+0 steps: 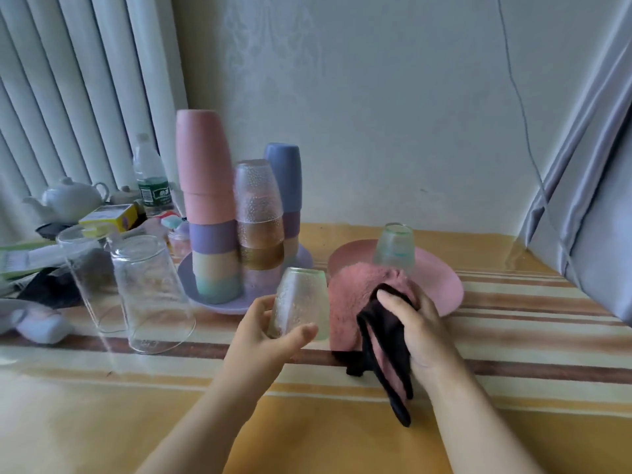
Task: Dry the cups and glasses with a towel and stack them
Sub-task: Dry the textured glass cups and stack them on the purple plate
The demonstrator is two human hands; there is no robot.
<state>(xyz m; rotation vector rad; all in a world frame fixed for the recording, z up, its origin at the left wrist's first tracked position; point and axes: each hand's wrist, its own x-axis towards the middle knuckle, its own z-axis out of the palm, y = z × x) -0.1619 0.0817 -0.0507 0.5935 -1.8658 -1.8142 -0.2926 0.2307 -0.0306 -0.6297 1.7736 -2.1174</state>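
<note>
1. Head view, the only one: your left hand (273,331) has its fingers and thumb curled round one small pebbled glass (301,302), held upside down just above the table (307,439), mouth toward you.
2. Your right hand (415,325) grips the towel (352,302), fingers curled into it. It is pink and fluffy with a black edge hanging down past your wrist. The towel sits just right of the held glass, touching or nearly so; I cannot tell which.
3. Behind the towel lies one pink plate (441,278) with one greenish glass (395,248) upside down on it, right at the towel's far edge.
4. Left of that, one purple plate (219,304) carries three stacks, all upside down.
5. The tall cup stack (208,206) shows five cups: two pink, one purple, one beige, one green.
6. The glass stack (260,213) in the middle shows about four pebbled glasses, clear above and amber below; the exact count is blurred.
7. The back stack (285,186) is topped by a blue cup, with purple below; the rest is hidden.
8. Far left, two big clear tumblers (150,292) stand upside down on the table, one just behind the other.
9. Beyond them: one white teapot (70,198), one water bottle (150,176) and one yellow box (109,215) amid clutter.
</note>
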